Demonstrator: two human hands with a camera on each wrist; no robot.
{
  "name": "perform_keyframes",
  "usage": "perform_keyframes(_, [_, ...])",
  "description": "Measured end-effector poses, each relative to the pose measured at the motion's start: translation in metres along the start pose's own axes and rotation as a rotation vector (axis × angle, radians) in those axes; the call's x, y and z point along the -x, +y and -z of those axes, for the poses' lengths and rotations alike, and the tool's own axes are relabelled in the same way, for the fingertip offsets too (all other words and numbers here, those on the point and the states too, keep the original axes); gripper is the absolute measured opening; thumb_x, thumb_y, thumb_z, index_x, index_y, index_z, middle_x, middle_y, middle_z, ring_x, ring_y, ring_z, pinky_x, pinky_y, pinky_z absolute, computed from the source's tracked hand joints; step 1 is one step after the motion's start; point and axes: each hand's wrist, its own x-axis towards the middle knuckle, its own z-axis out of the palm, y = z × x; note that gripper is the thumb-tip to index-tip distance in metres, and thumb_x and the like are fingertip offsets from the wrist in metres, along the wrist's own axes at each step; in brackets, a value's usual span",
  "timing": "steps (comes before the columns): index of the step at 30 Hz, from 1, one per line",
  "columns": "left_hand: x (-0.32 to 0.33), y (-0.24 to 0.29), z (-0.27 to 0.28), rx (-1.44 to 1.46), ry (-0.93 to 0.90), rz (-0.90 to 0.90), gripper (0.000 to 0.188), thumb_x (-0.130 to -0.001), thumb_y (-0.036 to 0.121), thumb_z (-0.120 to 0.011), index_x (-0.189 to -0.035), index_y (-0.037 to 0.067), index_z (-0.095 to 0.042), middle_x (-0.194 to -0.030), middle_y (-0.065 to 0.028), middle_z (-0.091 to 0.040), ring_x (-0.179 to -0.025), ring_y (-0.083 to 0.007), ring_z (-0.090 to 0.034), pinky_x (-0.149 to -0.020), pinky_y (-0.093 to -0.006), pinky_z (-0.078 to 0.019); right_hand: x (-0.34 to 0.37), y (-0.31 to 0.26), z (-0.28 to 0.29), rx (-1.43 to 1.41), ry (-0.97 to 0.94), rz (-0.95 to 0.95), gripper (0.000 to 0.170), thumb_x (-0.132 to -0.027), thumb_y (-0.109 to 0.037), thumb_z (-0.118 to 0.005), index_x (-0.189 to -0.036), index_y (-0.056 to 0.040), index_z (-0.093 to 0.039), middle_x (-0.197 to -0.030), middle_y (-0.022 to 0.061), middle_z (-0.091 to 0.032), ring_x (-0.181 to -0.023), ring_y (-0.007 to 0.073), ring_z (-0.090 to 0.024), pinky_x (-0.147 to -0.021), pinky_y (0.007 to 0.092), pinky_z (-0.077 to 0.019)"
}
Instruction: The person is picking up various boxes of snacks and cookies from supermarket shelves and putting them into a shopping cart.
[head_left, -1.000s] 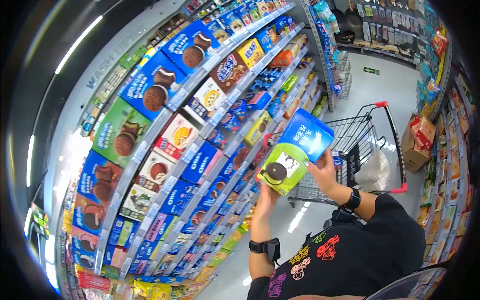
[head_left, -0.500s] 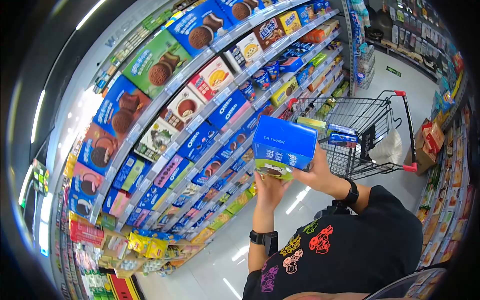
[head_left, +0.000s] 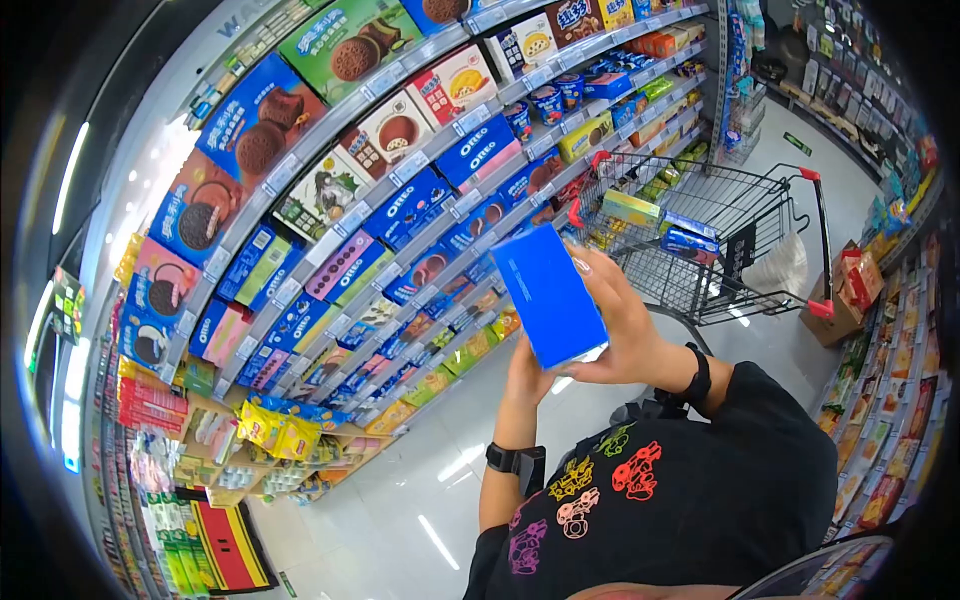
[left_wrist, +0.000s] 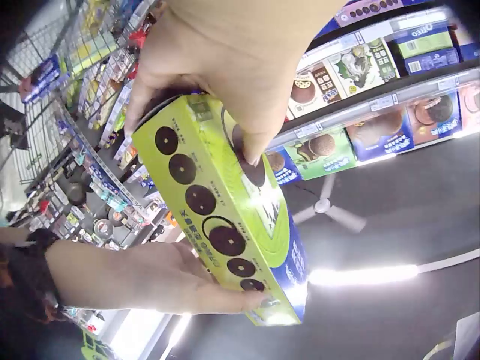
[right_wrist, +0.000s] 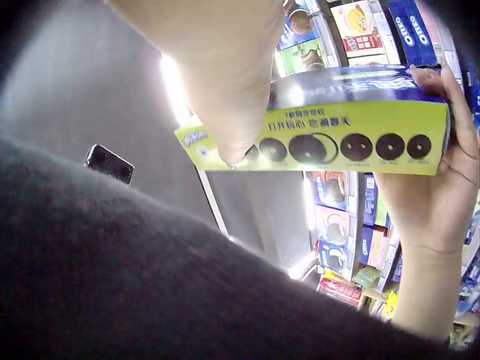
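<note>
Both hands grip a blue-and-green cookie box [head_left: 552, 298] in front of the chest, its plain blue face turned up in the head view. My left hand [head_left: 526, 376] holds the box from its lower left, partly hidden under it. From the right, my right hand [head_left: 628, 325] grips the opposite side, fingers behind the top and thumb near the lower corner. In the left wrist view the green side of the cookie box [left_wrist: 202, 199] shows a row of dark round cookies, and the left thumb lies over its front.
A shelf [head_left: 400, 180] packed with cookie boxes runs along the left. Beyond the hands stands a shopping cart [head_left: 745, 190] with several boxes and a white bag [head_left: 778, 262] on it. An open carton [head_left: 850, 290] sits on the floor at right, beside another stocked shelf [head_left: 885, 420].
The box has been turned over in the hands, from its green-and-white picture face to a plain blue face. Shelf and cart have shifted in view as the head moved.
</note>
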Motion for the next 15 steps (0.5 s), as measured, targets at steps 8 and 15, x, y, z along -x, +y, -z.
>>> perform_keyframes(8, [0.016,0.005,0.007,-0.08,-0.027,0.077,0.055,-0.092,0.043,-0.04,-0.131,0.004,-0.036,-0.128,-0.011,-0.046,-0.114,-0.0201,-0.048,-0.093,-0.0367,-0.0421,0.001,-0.012,-0.02,-0.271,-0.115,0.119,0.117,-0.053,-0.034,-0.084,-0.14,-0.0173,-0.007,-0.139,0.0319,-0.011,-0.128,0.0488,-0.019,-0.1,0.0545,-0.0259])
perform_keyframes(15, [0.027,0.012,0.01,-0.105,-0.006,0.094,0.053,-0.092,0.041,-0.041,-0.129,0.004,-0.038,-0.127,-0.0113,-0.047,-0.112,-0.02,-0.049,-0.092,-0.0365,-0.0433,0.007,-0.015,-0.032,-0.253,-0.077,0.127,0.116,-0.05,-0.033,-0.085,-0.137,-0.0188,-0.01,-0.133,0.0313,-0.022,-0.121,0.0483,-0.031,-0.095,0.0536,-0.0331])
